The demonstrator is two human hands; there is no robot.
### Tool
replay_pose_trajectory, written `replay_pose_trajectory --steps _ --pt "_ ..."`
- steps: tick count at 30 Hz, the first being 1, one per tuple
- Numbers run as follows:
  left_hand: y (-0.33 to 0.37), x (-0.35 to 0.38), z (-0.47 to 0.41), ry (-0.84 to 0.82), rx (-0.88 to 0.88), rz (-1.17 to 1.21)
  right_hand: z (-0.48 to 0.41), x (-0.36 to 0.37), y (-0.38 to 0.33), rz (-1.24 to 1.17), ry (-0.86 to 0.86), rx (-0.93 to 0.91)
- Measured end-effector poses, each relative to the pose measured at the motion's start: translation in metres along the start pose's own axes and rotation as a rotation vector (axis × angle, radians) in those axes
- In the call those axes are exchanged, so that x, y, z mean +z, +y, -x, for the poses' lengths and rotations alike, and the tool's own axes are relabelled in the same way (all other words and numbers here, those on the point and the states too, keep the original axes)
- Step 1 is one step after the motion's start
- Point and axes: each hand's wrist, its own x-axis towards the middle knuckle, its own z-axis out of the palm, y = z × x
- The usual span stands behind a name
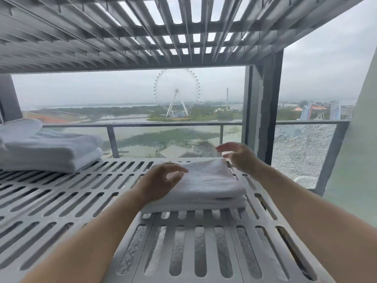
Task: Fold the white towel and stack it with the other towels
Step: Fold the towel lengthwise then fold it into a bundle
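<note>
A folded white towel [210, 180] lies flat on the slatted grey shelf [81, 193], right of the middle. My left hand [161, 180] hovers over the towel's left edge with fingers spread, holding nothing. Just past the towel's far right corner, my right hand [238, 156] is raised with fingers apart and empty. A stack of other folded white towels [51, 148] sits on the same shelf at the far left.
A second slatted shelf [122, 31] hangs close overhead. Behind the shelf runs a balcony railing [163, 125] with glass panels; the right panel [302, 152] is shattered. A dark post [269, 107] stands at the right rear.
</note>
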Motion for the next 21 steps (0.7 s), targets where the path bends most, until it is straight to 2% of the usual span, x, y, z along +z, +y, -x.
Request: replay_pose_trajectory --steps 4,8,13,16,19,21 --pt "0.004 0.005 0.007 -0.166 0.043 -0.149 -0.005 -0.009 0.002 0.080 -0.107 -0.038" --pt "0.011 0.006 0.006 -0.321 -0.018 -0.317 -0.007 -0.004 0.008 0.243 -0.199 -0.105" --pt "0.030 -0.003 -0.017 -0.413 -0.184 -0.233 -0.015 -0.012 0.013 0.296 -0.080 -0.090" --pt "0.049 0.008 -0.031 -0.395 -0.055 -0.351 -0.019 -0.025 0.014 0.364 -0.102 -0.011" --pt "0.065 0.032 -0.031 -0.444 0.068 -0.226 -0.020 -0.026 0.017 0.443 -0.216 0.031" --pt "0.063 0.042 -0.030 -0.433 0.106 -0.243 -0.020 -0.021 0.021 0.472 -0.264 0.057"
